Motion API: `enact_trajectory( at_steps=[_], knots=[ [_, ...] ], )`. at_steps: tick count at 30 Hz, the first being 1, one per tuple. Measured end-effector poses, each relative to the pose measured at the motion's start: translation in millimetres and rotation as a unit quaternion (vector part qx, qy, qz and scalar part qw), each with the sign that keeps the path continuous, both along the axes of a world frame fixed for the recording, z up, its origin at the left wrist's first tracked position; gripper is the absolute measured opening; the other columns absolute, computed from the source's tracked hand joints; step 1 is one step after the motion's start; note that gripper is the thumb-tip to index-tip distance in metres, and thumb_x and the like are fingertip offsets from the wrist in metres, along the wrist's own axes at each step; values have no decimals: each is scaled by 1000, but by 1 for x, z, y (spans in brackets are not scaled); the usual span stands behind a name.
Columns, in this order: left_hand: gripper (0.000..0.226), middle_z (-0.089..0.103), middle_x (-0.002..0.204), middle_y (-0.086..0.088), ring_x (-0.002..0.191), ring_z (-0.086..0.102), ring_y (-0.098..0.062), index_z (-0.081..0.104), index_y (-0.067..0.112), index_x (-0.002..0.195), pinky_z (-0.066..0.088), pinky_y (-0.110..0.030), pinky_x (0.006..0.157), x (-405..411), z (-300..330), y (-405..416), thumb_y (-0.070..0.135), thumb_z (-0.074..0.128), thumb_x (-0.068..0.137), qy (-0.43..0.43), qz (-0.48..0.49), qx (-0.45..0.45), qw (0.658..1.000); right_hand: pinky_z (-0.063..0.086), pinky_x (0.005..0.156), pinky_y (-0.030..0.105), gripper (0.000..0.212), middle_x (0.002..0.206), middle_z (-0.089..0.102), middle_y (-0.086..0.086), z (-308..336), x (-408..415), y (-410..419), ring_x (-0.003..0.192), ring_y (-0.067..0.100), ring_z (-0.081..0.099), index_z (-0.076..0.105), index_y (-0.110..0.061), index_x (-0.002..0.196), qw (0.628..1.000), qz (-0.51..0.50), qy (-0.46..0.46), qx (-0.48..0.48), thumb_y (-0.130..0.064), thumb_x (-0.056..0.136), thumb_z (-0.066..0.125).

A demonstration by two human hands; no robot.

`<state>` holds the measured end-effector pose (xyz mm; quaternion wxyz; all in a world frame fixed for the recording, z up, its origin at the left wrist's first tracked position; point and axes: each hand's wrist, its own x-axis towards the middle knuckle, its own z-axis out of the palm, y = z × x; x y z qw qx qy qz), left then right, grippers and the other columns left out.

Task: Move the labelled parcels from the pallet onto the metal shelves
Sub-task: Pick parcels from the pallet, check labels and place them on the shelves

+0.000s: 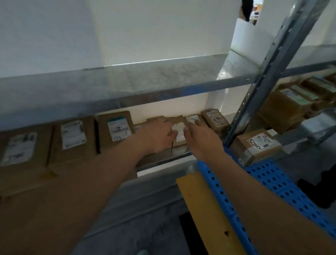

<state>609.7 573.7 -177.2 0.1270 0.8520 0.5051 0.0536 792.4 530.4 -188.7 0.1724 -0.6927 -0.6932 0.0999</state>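
Observation:
A small brown parcel (pixel 179 128) with a white label lies on the metal shelf (pixel 162 158) in the middle of the view. My left hand (pixel 157 135) grips its left side and my right hand (pixel 200 137) grips its right side. Other labelled brown parcels stand in a row along the same shelf: three to the left (pixel 117 131) and two to the right (pixel 214 120). One more labelled parcel (pixel 257 145) sits on the blue perforated pallet (pixel 272 182) at the right.
A grey shelf board (pixel 126 81) runs just above the hands. A perforated steel upright (pixel 270 66) stands at the right, with more stacked parcels (pixel 291 105) on the shelves beyond it. A yellow plank (pixel 207 212) lies beside the pallet. A person's dark legs (pixel 326 184) are at far right.

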Motion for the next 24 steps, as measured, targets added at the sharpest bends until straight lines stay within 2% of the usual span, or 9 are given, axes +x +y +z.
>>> enact_trajectory(
  at_steps=[2, 4, 7, 10, 13, 15, 18, 21, 24],
  knots=[
    [55, 60, 127, -10, 110, 59, -28, 60, 16, 127, 49, -42, 97, -18, 2, -15, 54, 31, 101, 28, 36, 14, 999, 51, 85, 44, 46, 119, 61, 7, 1, -15, -2, 106, 29, 59, 63, -18, 119, 999, 39, 13, 3, -48, 104, 31],
    [45, 59, 124, -8, 108, 59, -27, 60, 18, 121, 50, -44, 96, -34, 10, -32, 49, 33, 104, 49, 73, 27, 996, 51, 86, 44, 47, 122, 62, 8, 3, -34, -6, 107, 31, 60, 62, -18, 123, 996, 82, 21, 16, -48, 104, 32],
    [50, 58, 130, -7, 115, 58, -28, 57, 19, 128, 49, -51, 100, -62, 20, -60, 51, 26, 103, 77, 104, 41, 991, 51, 89, 41, 47, 127, 60, 8, 9, -64, -16, 110, 30, 61, 59, -21, 130, 989, 143, 19, 27, -48, 104, 32],
    [57, 57, 134, -4, 117, 57, -26, 55, 21, 132, 50, -51, 99, -95, 29, -92, 54, 23, 98, 70, 152, 42, 985, 50, 87, 39, 43, 127, 59, 3, 17, -96, -30, 111, 26, 61, 58, -23, 131, 981, 188, 12, 39, -46, 105, 33],
    [44, 56, 122, 1, 103, 58, -20, 55, 25, 124, 54, -47, 89, -129, 36, -121, 54, 31, 100, 59, 189, 47, 979, 47, 95, 39, 43, 140, 54, 2, 26, -128, -48, 123, 25, 56, 52, -23, 141, 974, 225, 8, 39, -43, 106, 37],
    [37, 55, 116, 3, 97, 59, -18, 55, 27, 117, 55, -45, 84, -151, 41, -141, 54, 36, 102, 63, 208, 53, 975, 50, 98, 40, 46, 140, 55, 1, 32, -150, -59, 122, 23, 58, 54, -23, 139, 966, 253, 16, 45, -48, 105, 34],
    [40, 55, 119, 2, 102, 60, -22, 56, 25, 122, 55, -47, 85, -186, 48, -174, 51, 38, 98, 74, 240, 58, 966, 53, 96, 47, 51, 135, 57, 1, 40, -186, -76, 118, 24, 59, 56, -25, 130, 957, 287, 17, 48, -55, 102, 26],
    [52, 55, 126, 1, 112, 60, -25, 56, 25, 128, 54, -48, 90, -223, 51, -213, 57, 31, 95, 83, 273, 67, 956, 50, 101, 42, 48, 145, 52, 2, 49, -227, -100, 126, 23, 55, 54, -26, 139, 947, 312, -8, 74, -51, 105, 34],
    [64, 53, 140, -3, 125, 55, -28, 53, 22, 139, 50, -49, 99, -260, 58, -258, 58, 29, 92, 68, 321, 74, 942, 50, 98, 42, 51, 148, 49, 4, 58, -269, -128, 128, 25, 54, 51, -24, 144, 933, 353, -27, 68, -52, 105, 34]
  ],
)
